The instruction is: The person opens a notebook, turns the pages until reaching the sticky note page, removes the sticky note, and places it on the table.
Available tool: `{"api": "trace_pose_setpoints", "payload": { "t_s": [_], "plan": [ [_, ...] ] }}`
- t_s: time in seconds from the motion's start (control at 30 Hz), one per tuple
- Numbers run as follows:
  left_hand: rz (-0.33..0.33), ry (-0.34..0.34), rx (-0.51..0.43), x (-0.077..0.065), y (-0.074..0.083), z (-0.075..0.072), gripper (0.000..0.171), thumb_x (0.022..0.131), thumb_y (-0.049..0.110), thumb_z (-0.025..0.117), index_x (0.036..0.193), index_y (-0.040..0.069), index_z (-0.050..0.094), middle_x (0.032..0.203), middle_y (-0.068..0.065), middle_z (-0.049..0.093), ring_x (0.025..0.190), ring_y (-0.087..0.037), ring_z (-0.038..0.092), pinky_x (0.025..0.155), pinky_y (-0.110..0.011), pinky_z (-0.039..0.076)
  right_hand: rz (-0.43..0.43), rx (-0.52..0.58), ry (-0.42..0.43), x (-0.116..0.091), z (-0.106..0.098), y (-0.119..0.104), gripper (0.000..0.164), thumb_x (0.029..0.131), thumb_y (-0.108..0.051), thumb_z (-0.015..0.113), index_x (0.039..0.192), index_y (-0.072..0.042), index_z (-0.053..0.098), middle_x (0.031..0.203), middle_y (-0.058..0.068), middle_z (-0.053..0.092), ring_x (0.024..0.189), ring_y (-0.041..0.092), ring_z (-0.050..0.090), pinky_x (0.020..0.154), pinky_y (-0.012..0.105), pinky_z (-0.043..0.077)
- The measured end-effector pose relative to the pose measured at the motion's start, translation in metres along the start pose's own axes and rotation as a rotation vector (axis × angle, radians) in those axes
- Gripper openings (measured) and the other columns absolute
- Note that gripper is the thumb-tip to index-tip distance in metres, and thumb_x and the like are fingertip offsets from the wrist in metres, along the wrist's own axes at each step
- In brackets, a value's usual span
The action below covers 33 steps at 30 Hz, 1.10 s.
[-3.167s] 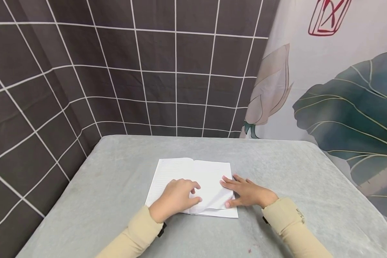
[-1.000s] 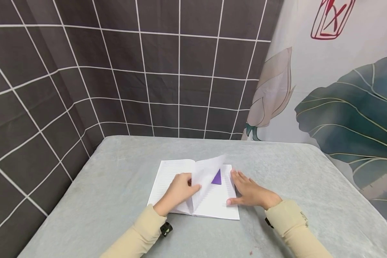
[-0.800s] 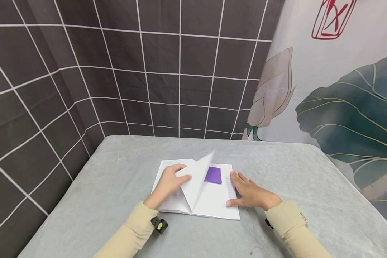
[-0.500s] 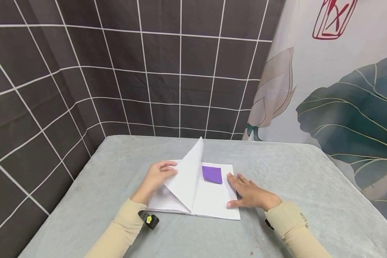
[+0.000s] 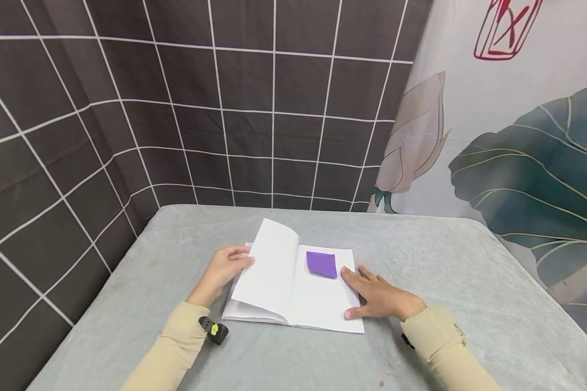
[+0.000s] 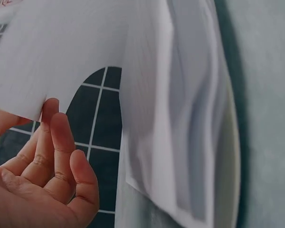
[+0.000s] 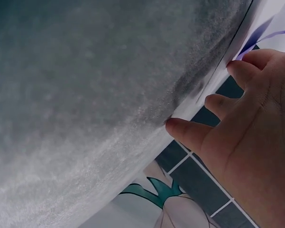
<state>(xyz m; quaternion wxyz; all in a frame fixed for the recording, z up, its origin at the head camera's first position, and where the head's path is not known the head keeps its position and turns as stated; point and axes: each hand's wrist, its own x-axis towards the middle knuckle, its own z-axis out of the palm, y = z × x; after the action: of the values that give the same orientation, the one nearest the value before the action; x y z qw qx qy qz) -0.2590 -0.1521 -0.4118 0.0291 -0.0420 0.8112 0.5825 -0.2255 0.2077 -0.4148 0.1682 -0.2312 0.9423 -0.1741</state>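
Note:
An open notebook (image 5: 323, 309) with white pages lies on the table. My left hand (image 5: 222, 271) is at its left side and pinches the edge of a raised page (image 5: 270, 266) between thumb and fingers; the left wrist view shows this page (image 6: 61, 52) at the fingertips. On the right-hand page, near its top, sits a purple square of paper (image 5: 322, 264), like a sticky note. My right hand (image 5: 381, 296) rests on the notebook's right edge with fingers spread, thumb near the lower right corner. In the right wrist view, the right hand's fingertips (image 7: 178, 124) touch down by the table cloth.
The table (image 5: 445, 260) is covered with a grey cloth. Behind it hangs a dark curtain with a white grid (image 5: 235, 130), and to the right a white curtain with a leaf and flower print (image 5: 533, 163).
My left hand has moved left, turning the page over from the right side and uncovering the purple paper. My right hand has stayed at the notebook's right edge.

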Motion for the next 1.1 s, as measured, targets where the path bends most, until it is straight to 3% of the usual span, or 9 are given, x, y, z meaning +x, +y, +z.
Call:
{"api": "trace_pose_setpoints", "payload": {
  "t_s": [0.63, 1.1],
  "plan": [
    [-0.047, -0.044, 0.137, 0.005, -0.02, -0.019, 0.038, 0.085, 0.017, 0.066, 0.117, -0.004, 0.063, 0.1, -0.014, 0.071, 0.079, -0.013, 0.058, 0.068, -0.025, 0.046, -0.008, -0.044, -0.005, 0.0, 0.0, -0.003, 0.103, 0.077, -0.059, 0.068, 0.153, -0.008, 0.021, 0.158, 0.013, 0.023, 0.145, 0.045, 0.01, 0.107, 0.07, 0.014],
    [-0.067, -0.072, 0.149, 0.009, -0.026, -0.023, 0.037, 0.084, 0.016, 0.067, 0.114, -0.004, 0.064, 0.087, -0.006, 0.068, 0.072, -0.012, 0.058, 0.065, -0.025, 0.046, -0.007, -0.048, -0.003, -0.001, 0.0, -0.002, 0.102, 0.077, -0.06, 0.068, 0.152, -0.007, 0.023, 0.159, 0.012, 0.021, 0.145, 0.047, 0.011, 0.107, 0.069, 0.014]
  ]
}}
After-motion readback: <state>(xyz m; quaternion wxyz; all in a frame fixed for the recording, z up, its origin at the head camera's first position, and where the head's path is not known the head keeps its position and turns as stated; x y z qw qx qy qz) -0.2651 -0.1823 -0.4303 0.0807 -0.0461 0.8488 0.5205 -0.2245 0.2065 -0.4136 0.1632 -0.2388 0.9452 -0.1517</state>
